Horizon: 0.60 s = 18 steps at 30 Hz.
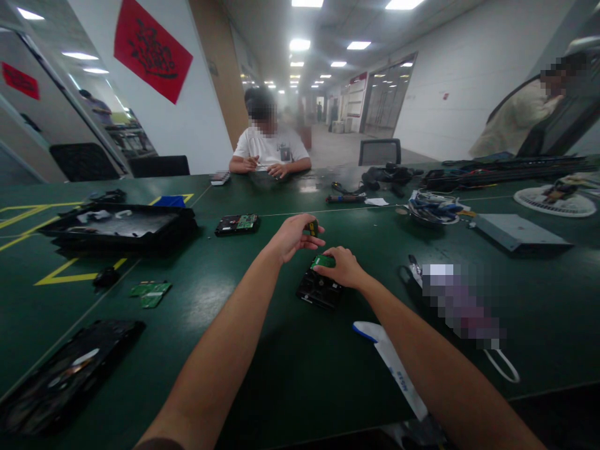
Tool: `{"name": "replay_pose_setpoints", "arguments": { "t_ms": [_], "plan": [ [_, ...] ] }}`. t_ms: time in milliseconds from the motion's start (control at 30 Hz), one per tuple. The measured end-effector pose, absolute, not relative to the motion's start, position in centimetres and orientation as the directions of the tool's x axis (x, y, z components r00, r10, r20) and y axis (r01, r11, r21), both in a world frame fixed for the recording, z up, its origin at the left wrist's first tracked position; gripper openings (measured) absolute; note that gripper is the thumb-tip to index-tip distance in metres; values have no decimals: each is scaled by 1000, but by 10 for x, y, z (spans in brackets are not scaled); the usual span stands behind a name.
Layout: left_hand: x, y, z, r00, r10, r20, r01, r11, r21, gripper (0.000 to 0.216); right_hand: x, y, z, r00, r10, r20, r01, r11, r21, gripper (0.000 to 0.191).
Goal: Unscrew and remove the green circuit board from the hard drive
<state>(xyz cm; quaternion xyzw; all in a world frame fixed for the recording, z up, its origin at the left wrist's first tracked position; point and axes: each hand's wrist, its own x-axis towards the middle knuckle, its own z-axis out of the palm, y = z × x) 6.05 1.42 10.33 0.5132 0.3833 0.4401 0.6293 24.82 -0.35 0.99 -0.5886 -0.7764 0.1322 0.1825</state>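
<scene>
My left hand (296, 239) is raised just above the table, fingers curled round a small black-and-yellow tool (312, 229). Only a short part of that tool shows, so its exact kind is unclear. Below and to the right, my right hand (345, 267) grips a green circuit board (322, 262), thumb and fingers at its edges. The board lies over the far part of a black hard drive (319, 291), which rests flat on the table. Whether the board is loose from the drive is hidden by my fingers.
Another hard drive (237, 224) lies farther left, with green circuit boards (150, 292) nearer. Black trays (119, 230) and a black casing (70, 375) occupy the left side. On the right are a metal box (520, 232) and bundled cables (434, 209). A person (269, 147) sits opposite.
</scene>
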Motion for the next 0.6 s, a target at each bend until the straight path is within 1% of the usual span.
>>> {"name": "replay_pose_setpoints", "arguments": {
  "t_ms": [100,200,333,600],
  "plan": [
    [61,16,101,306,952,-28,-203,94,975,17,248,-4,11,-244,962,121,864,273,-423,63],
    [61,17,100,298,954,-26,-221,96,970,19,248,-4,12,-250,962,112,862,274,-427,63],
    [61,16,101,304,952,-31,-190,92,978,26,248,-5,12,-249,962,115,862,274,-426,65],
    [62,11,107,275,961,-33,-135,73,988,21,247,-5,10,-228,966,120,870,258,-420,63]
  ]
}}
